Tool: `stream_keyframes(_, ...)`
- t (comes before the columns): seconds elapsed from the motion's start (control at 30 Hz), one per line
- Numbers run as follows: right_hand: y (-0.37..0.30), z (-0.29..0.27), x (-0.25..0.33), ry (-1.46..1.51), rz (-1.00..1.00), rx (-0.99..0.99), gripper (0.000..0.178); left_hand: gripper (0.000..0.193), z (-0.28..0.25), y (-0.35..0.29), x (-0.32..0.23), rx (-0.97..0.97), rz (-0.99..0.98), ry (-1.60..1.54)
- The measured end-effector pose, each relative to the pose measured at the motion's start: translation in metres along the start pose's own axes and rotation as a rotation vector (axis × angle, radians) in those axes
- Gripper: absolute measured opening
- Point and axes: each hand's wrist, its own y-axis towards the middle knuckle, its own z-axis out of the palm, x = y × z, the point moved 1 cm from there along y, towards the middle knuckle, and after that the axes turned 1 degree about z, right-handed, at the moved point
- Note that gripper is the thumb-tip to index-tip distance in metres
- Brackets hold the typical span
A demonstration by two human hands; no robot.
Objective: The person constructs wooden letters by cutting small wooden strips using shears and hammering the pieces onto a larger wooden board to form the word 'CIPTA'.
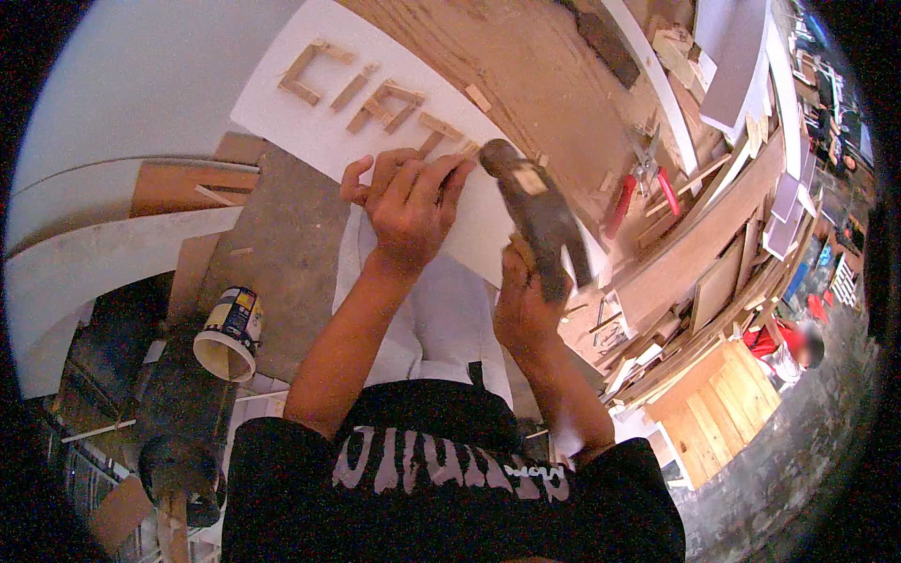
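Observation:
A white board (272, 103) bears letter shapes made of short wood strips (387, 105). My left hand (405, 202) rests at the last strips on the board, its fingers curled and the index and thumb brought together. Whatever they pinch is too small or hidden to make out. My right hand (526, 305) is closed round the handle of a claw hammer (540, 208). The dark hammer head is just right of my left fingertips, its striking face toward the board's strips and its claw toward me. Most of the handle is hidden.
Red-handled pliers (646, 176) lie on the brown wooden surface (554, 94) to the right. Beyond them are piled wood offcuts (723, 272) and a pale wooden box (718, 403). At left, a tipped white tub (228, 336) is below the board. Another person (784, 347) is far right.

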Motion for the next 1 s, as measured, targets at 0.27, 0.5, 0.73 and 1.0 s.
stream_keyframes(0.27,0.007,0.000,0.000,0.092,0.115,0.084,0.034,0.012,0.010,-0.011,0.007,-0.036,0.013,-0.034)
stream_keyframes(0.5,0.004,0.005,0.001,0.097,0.084,0.020,0.032,0.012,0.003,-0.004,0.003,-0.016,0.005,-0.021)
stream_keyframes(0.73,0.004,0.003,0.002,0.213,0.198,0.065,0.030,0.013,0.002,-0.004,0.003,0.039,0.018,0.025)
stream_keyframes(1.0,0.006,0.005,0.004,0.178,0.237,0.033,0.035,0.015,0.002,-0.001,0.002,0.002,0.043,-0.006)
